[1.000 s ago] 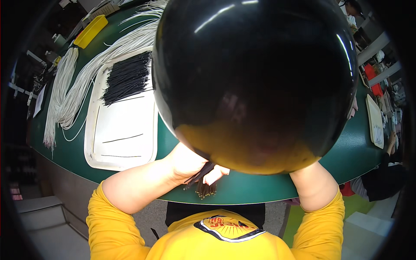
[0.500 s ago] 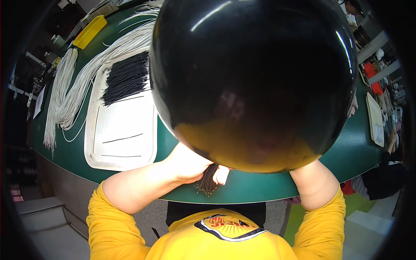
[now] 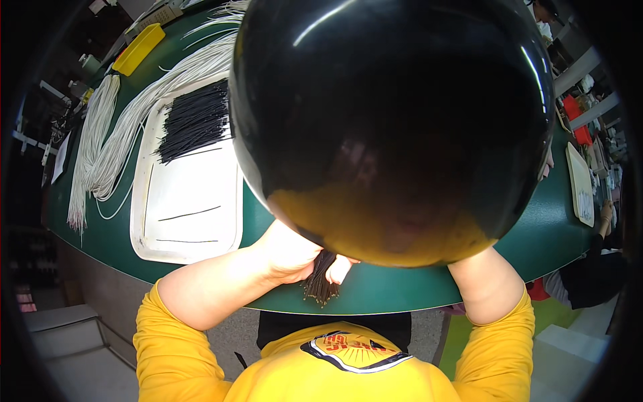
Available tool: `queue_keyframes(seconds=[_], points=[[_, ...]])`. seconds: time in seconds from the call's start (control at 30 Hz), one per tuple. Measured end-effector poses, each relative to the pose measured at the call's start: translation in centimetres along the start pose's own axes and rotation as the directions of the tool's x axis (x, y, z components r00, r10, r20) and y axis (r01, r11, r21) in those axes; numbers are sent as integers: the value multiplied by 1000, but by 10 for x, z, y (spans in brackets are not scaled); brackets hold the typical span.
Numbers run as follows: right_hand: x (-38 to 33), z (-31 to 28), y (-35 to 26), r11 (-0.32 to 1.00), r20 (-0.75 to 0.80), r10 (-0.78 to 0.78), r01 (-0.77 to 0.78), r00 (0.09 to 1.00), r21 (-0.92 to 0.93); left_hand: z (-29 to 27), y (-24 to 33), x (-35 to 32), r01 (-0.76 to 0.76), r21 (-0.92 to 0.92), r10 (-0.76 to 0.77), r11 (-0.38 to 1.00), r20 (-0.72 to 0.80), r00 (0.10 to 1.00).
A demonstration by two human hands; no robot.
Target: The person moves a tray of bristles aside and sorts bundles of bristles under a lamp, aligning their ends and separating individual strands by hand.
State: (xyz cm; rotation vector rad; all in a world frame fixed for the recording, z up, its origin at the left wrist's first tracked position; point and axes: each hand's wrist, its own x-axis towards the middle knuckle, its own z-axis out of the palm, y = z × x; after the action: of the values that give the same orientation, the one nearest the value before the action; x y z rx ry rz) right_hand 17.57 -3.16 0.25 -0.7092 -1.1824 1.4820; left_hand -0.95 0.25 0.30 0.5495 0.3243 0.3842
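My left hand (image 3: 289, 251) is closed round a bundle of thin dark wires (image 3: 321, 285) at the near edge of the table. The wires hang downward, and their lower ends show small brass-coloured tips. A pale fingertip (image 3: 339, 269) presses against the bundle's right side; I cannot tell which hand it belongs to. A large glossy black dome (image 3: 402, 134) blocks the view above the bundle. My right forearm (image 3: 485, 285) runs up under the dome, which hides my right hand.
Left of the dome, a white tray (image 3: 187, 249) holds a pile of black wires (image 3: 194, 120) and a few single ones. Long white cables (image 3: 100, 147) lie beside it on the green table (image 3: 268, 291). A yellow bin (image 3: 139, 49) stands far left; another pale tray (image 3: 579, 184) is far right.
The bundle has shifted slightly and hangs straighter, its tips closer together. The fingertip beside it has moved a little left. Both forearms stay nearly in place.
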Motion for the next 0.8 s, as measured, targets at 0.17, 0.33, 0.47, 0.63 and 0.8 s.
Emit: queue_keyframes(seconds=[0.17,0.33,0.47,0.63,0.8], points=[[9,-1,-4,942,250,-118,29,961,335,-5,-8,1,-44,88,48,995,-41,998],[5,0,9,963,-23,-239,234,971,-135,-3,-5,3,-78,165,80,983,-6,997],[3,-24,16,930,214,-369,355,905,99,-6,-8,1,-129,92,128,987,19,992],[-10,-13,20,787,55,-413,387,909,-480,-2,-5,0,-78,100,79,992,-12,997],[-8,-21,28,873,114,-380,397,918,-283,0,-4,1,-77,90,80,993,-27,996]])
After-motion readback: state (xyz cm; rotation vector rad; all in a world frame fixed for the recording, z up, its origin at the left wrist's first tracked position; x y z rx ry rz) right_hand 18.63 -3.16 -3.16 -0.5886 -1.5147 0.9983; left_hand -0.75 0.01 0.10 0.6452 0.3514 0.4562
